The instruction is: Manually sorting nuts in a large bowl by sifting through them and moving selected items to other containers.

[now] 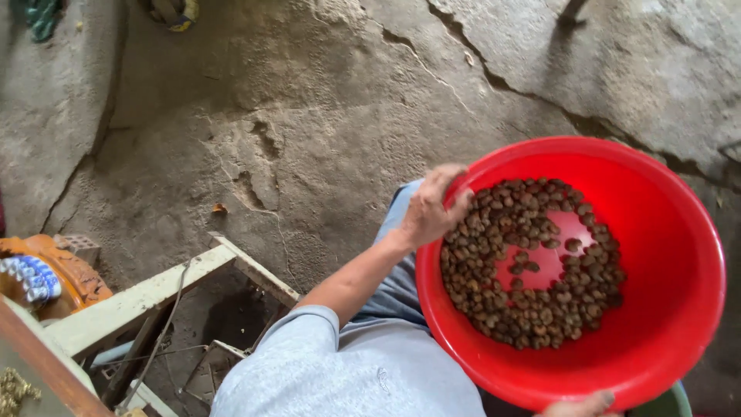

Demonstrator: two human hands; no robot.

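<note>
A big round red plastic basin [679, 255] rests on my lap, holding a layer of small brown nuts [525, 309] that leaves a bare red patch in the middle. My left hand [432, 210] grips the basin's near-left rim, with the fingers curled over the edge beside the nuts. At the bottom edge of the view, only the fingertips of my right hand [580, 405] show, holding the basin's lower rim. My grey sleeve [324, 363] and blue trousers [397, 286] lie under the left arm.
Below is a cracked, uneven concrete floor [309, 116]. A pale wooden frame [147, 297] with a cable stands at lower left, beside an orange object [58, 278] with blue-white parts. A green rim [675, 401] peeks out under the basin.
</note>
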